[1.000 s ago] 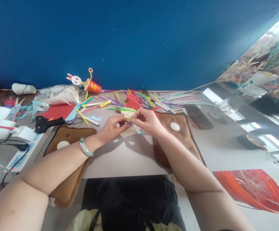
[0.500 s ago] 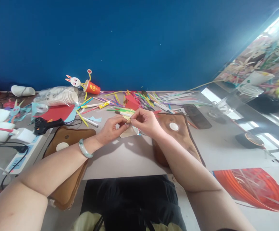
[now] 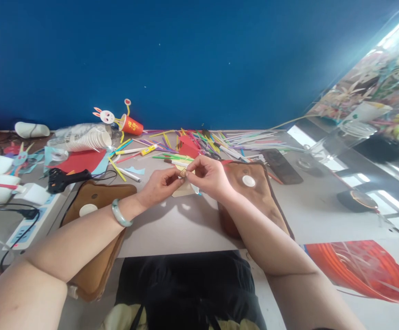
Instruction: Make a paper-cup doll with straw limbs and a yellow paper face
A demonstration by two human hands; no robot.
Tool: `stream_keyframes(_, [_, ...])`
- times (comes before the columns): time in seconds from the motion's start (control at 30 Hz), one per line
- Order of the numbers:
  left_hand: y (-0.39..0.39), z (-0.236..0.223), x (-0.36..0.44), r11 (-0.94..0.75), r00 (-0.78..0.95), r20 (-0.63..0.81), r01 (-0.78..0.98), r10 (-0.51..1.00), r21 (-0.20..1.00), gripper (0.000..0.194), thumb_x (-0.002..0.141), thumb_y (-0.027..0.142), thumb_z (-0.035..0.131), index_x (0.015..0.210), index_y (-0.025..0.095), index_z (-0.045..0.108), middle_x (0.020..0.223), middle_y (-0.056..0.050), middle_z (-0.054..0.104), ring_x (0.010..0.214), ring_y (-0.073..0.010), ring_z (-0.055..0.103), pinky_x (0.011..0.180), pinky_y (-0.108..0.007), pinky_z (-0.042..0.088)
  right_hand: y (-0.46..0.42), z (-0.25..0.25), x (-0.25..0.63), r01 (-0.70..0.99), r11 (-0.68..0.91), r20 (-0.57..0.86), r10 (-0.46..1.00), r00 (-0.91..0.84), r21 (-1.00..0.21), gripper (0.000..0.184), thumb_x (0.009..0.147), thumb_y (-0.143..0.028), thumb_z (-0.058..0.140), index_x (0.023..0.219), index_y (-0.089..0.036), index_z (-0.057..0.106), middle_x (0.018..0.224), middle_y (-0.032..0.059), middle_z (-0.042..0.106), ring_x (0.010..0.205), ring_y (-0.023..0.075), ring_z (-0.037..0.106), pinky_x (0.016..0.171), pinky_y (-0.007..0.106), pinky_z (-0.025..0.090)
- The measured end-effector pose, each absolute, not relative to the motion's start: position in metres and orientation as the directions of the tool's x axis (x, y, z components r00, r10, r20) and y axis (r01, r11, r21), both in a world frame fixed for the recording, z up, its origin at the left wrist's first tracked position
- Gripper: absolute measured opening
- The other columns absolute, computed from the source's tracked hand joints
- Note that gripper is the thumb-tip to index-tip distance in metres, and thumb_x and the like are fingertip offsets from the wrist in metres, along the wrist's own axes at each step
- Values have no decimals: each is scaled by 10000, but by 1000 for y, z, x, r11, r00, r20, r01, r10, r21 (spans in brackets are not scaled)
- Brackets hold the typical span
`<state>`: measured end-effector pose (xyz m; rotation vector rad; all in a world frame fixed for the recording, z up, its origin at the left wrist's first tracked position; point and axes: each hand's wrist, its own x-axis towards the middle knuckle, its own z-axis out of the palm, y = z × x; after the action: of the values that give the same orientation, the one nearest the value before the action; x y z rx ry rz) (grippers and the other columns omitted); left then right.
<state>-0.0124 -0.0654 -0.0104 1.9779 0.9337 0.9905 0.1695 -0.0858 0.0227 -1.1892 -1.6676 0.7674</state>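
My left hand (image 3: pixel 163 184) and my right hand (image 3: pixel 209 176) meet over the middle of the table, fingertips pinched together. Between them is a tiny ring-like piece (image 3: pixel 183 173), too small to name. Just below my fingers lies a cream-coloured paper piece (image 3: pixel 183 190), partly hidden by both hands. A white thing with a blue edge shows under my right hand, mostly covered. On my left wrist is a pale bangle (image 3: pixel 120 213).
Brown cushions (image 3: pixel 98 195) lie under or beside both forearms. Coloured pipe cleaners (image 3: pixel 254 137) and markers spread along the wall. At left are a black glue gun (image 3: pixel 67 178), stacked paper cups (image 3: pixel 92 139) and a power strip (image 3: pixel 30 224). A phone-like dark slab (image 3: pixel 282 166) lies right.
My fingertips have shifted slightly around the small piece, and its ring-like outline now shows more. Both arms stay almost in place.
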Motion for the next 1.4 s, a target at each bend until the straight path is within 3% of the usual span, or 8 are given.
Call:
stream_keyframes(0.3, [-68, -7, -11, -354, 506, 221, 183, 834, 917, 128, 867, 281, 582, 776, 192, 585, 527, 54, 555, 429, -86, 486, 472, -216, 384, -89, 21, 169, 503, 468, 467, 873, -138, -727, 78, 774, -243, 646, 734, -229, 579, 529, -54, 467, 506, 108, 421, 554, 271, 346])
stream_keyframes(0.6, [-68, -6, -13, -362, 545, 235, 136, 805, 922, 276, 925, 448, 578, 825, 190, 577, 613, 23, 604, 552, -111, 594, 571, -229, 458, -88, 21, 174, 520, 605, 559, 785, -265, -603, 62, 831, -213, 601, 776, -230, 624, 773, 17, 663, 620, 136, 520, 623, 285, 403])
stream_keyframes(0.97, [-67, -7, -16, -395, 547, 238, 188, 803, 899, 358, 969, 498, 503, 854, 177, 611, 609, 23, 618, 576, -110, 606, 621, -220, 474, -85, 15, 179, 530, 730, 672, 652, -352, -431, 113, 882, -168, 563, 869, -223, 660, 871, 38, 711, 751, 146, 650, 587, 250, 432])
stream_keyframes(1.2, [-66, -6, -15, -379, 526, 232, 190, 818, 906, 397, 966, 492, 512, 759, 169, 613, 597, 12, 610, 574, -104, 599, 620, -211, 475, -85, 16, 178, 535, 726, 691, 647, -322, -431, 102, 903, -186, 574, 834, -226, 637, 834, 19, 714, 664, 124, 609, 578, 249, 433])
stream_keyframes(1.4, [-63, -5, -12, -249, 491, 171, 97, 854, 964, 423, 913, 537, 583, 724, 159, 617, 614, 5, 605, 514, -94, 596, 547, -207, 495, -86, 16, 175, 556, 718, 767, 607, -206, -419, 30, 875, -199, 602, 874, -218, 625, 814, 9, 687, 509, 93, 459, 512, 258, 414])
